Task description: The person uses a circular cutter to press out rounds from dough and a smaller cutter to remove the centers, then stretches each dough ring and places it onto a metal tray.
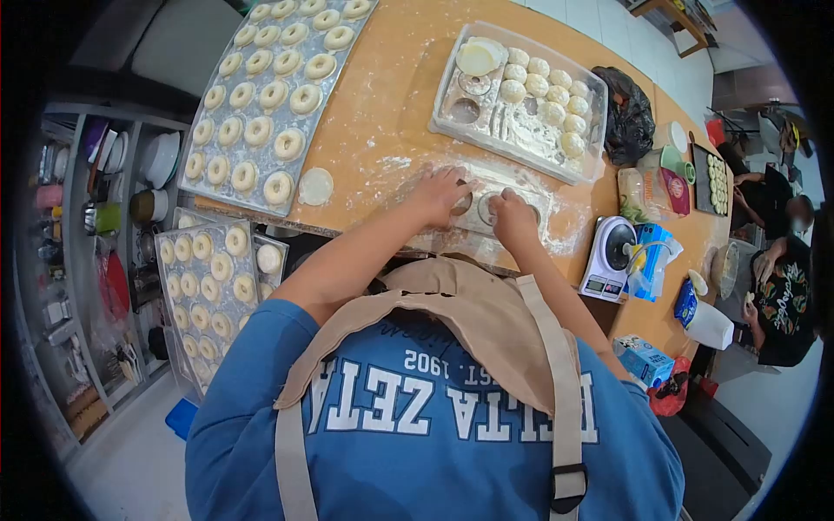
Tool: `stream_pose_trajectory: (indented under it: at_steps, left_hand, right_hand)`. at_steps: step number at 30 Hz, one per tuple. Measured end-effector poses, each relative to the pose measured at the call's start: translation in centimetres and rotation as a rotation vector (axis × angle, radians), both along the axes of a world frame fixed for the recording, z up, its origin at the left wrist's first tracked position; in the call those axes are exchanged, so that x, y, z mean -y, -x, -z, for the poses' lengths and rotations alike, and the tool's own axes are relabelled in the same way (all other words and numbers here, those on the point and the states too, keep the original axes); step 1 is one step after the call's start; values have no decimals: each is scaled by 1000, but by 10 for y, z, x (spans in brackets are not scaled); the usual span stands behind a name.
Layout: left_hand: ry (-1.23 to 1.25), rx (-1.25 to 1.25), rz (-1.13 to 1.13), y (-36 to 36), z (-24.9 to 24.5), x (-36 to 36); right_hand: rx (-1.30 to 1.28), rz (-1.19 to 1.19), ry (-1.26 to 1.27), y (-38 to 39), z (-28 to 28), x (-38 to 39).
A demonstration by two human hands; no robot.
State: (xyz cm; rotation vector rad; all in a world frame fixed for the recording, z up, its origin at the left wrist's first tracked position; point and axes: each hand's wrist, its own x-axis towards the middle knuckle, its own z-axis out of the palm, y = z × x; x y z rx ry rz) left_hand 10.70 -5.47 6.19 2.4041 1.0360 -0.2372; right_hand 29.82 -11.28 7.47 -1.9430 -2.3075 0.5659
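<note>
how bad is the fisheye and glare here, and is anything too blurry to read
head view: strong fisheye, black corners, table edges bowed; floor at top looks bright; scale display too small to read; co-worker's head at right blurred

A floured board (502,180) is touched by the left hand (439,196) and right hand (514,217). Dough rings (300,139) are set on a tray (266,161) to their left, dough balls (536,85) in a tub (511,156) beyond them.
</note>
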Motion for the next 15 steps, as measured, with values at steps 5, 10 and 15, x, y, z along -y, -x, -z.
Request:
stream_pose_trajectory:
  at_steps: [5, 10, 15]
  left_hand:
    - [-4, 4, -3, -1, 3, -3]
    - [2, -10, 0, -1, 2, -1]
    - [-6, 1, 1, 1, 3, 0]
  right_hand:
    - [-196, 107, -2, -18, -13, -9]
    - [-175, 174, 3, -36, -25, -11]
    - [-73, 87, 64, -13, -11, -1]
